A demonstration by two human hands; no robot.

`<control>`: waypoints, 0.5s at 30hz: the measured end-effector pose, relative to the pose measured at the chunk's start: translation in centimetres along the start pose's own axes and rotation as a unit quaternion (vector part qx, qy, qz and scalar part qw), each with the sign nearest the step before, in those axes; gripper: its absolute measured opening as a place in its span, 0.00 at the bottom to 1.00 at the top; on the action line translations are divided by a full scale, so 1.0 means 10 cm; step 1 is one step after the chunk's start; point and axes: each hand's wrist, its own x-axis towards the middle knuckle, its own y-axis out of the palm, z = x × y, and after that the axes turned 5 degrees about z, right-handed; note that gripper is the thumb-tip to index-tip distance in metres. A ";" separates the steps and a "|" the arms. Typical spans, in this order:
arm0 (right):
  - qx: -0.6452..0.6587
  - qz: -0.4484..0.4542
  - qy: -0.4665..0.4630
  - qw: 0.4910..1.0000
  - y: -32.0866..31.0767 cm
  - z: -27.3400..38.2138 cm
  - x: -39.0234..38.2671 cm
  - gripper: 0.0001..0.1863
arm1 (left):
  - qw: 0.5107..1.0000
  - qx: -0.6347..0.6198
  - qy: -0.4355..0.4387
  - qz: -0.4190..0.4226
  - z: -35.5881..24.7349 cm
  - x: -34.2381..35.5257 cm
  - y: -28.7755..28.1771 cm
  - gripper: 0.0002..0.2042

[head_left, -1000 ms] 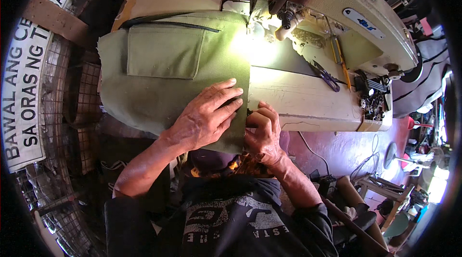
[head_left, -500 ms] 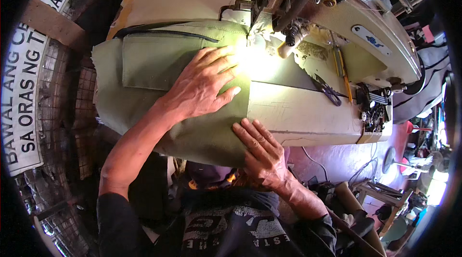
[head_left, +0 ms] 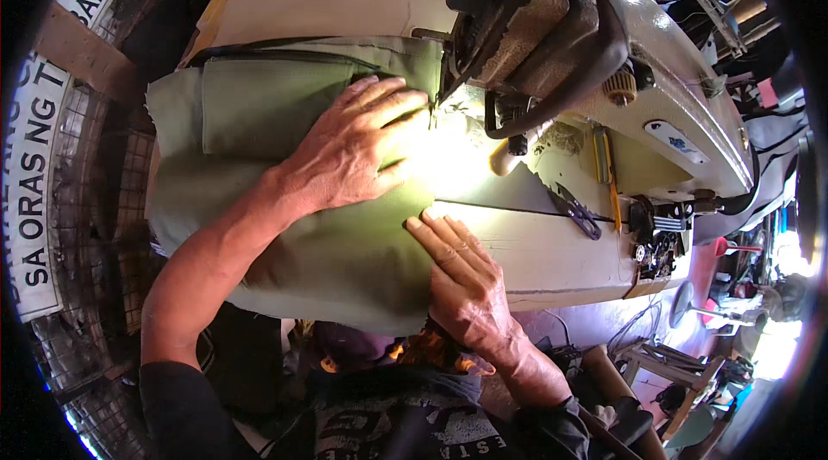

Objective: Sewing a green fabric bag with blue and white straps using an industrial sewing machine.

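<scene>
A piece of olive-green fabric [head_left: 259, 106] lies across the bed of a sewing machine [head_left: 595, 72]. On it is a stitched rectangular panel with a dark strip along its upper edge. My left hand [head_left: 358, 145] rests flat on the fabric just left of the lit needle area, fingers stretched toward the needle. Lower down, my right hand [head_left: 466, 279] lies with fingers extended over the fabric's right edge, where it meets the pale table [head_left: 552, 257]. Glare washes out the cloth beside the needle.
Thread snips [head_left: 576, 212] and a yellow pencil-like tool [head_left: 613, 184] lie right of the needle. A cluster of small metal parts [head_left: 657, 249] sits at the table's right end. Wire mesh and a white sign [head_left: 39, 201] stand at the left.
The view has shifted, so the machine head looms larger. Both hands stay on the fabric in nearly the same pose, and the fabric's edge now sits nearer the needle.
</scene>
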 end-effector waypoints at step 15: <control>0.016 -0.044 0.043 0.998 0.03 -0.07 0.14 0.10 | 0.995 -0.043 0.091 0.006 0.01 0.10 -0.08 0.11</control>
